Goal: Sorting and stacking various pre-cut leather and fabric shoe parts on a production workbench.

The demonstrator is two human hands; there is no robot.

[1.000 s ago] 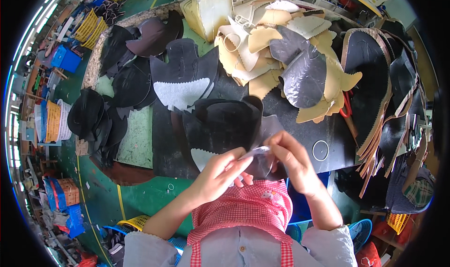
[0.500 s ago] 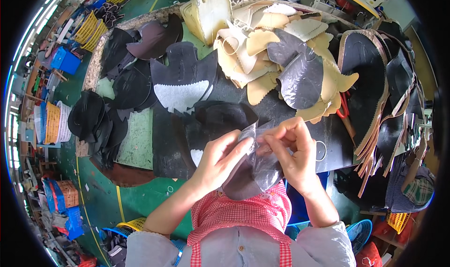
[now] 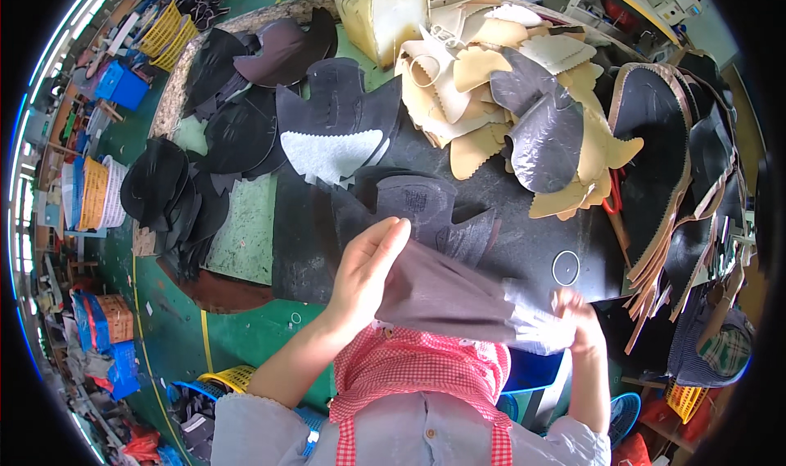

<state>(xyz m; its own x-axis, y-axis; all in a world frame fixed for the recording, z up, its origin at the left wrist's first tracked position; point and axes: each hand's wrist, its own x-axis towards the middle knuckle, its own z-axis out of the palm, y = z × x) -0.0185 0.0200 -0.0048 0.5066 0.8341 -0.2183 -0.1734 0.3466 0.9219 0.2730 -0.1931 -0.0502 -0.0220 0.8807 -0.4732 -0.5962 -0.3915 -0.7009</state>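
A dark brown piece of sheet material (image 3: 446,294) is stretched between my hands in front of the red checked apron. My left hand (image 3: 368,265) grips its left end, thumb on top. At its right end, my closed right hand (image 3: 580,315), slightly blurred, holds a shiny clear film (image 3: 536,323) that pulls away from the piece. Just beyond my left hand, black cut shoe-upper pieces (image 3: 413,200) lie on the black work mat (image 3: 524,257). Farther back sits a stack of black winged pieces (image 3: 327,110) with a whitish zigzag-edged patch (image 3: 332,153).
Cream and tan cut pieces (image 3: 471,151) are heaped at the back, a dark film-covered piece (image 3: 548,143) on top. Red-handled scissors (image 3: 612,196) lie beside long brown-edged black pieces (image 3: 651,139) at right. More black pieces (image 3: 155,184) pile at left. A yellowish container (image 3: 381,24) stands behind.
My right hand has moved right and down, drawing the clear film out to the side. The brown piece has turned from hanging downward to stretching sideways, uncovering black pieces on the mat.
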